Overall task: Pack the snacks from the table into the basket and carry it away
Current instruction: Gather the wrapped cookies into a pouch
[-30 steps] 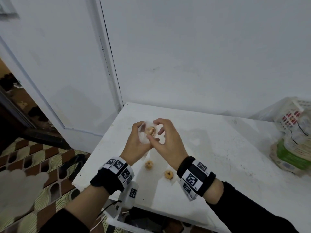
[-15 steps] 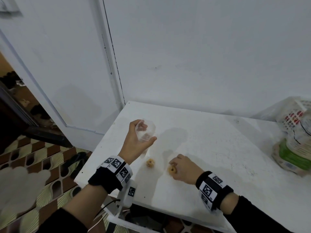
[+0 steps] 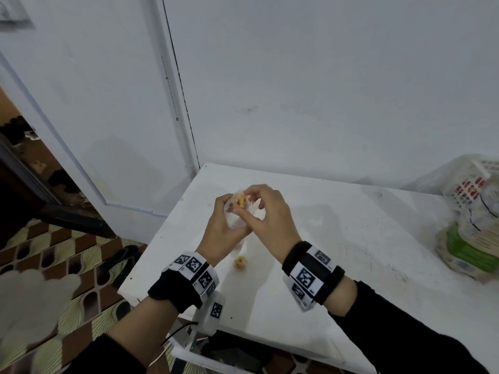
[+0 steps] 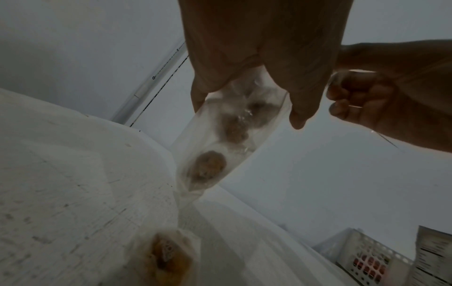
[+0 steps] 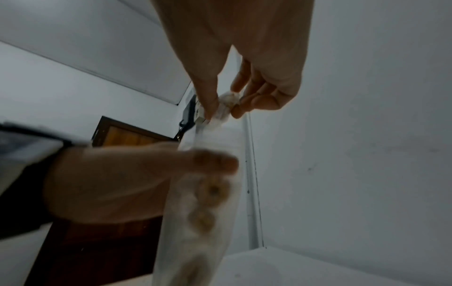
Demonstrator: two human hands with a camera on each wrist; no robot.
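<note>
Above the white table (image 3: pixel 351 238), my left hand (image 3: pixel 229 211) grips a clear plastic bag (image 3: pixel 236 222) by its upper part. The bag (image 4: pixel 220 154) hangs down with small cookies (image 4: pixel 210 166) inside. My right hand (image 3: pixel 249 205) pinches a yellow cookie (image 3: pixel 239 201) at the bag's mouth. In the right wrist view its thumb and fingertips (image 5: pixel 212 104) close on that cookie (image 5: pixel 226 103), just above the bag (image 5: pixel 200 209). One more cookie (image 3: pixel 240 263) lies on the table below my hands, blurred in the left wrist view as the near cookie (image 4: pixel 168 255). A white basket (image 3: pixel 475 184) stands at the far right.
A green-banded stack of flat packs (image 3: pixel 469 244) lies in front of the basket, which holds red-printed snacks (image 4: pixel 367 265). The table's left edge (image 3: pixel 151 252) drops to a patterned floor. A white wall runs behind the table, and a door frame (image 3: pixel 178 103) is at its left.
My right hand picked the right-hand cookie off the table and lifted it to the bag's mouth. One cookie is left on the table. My left hand stayed up with the bag.
</note>
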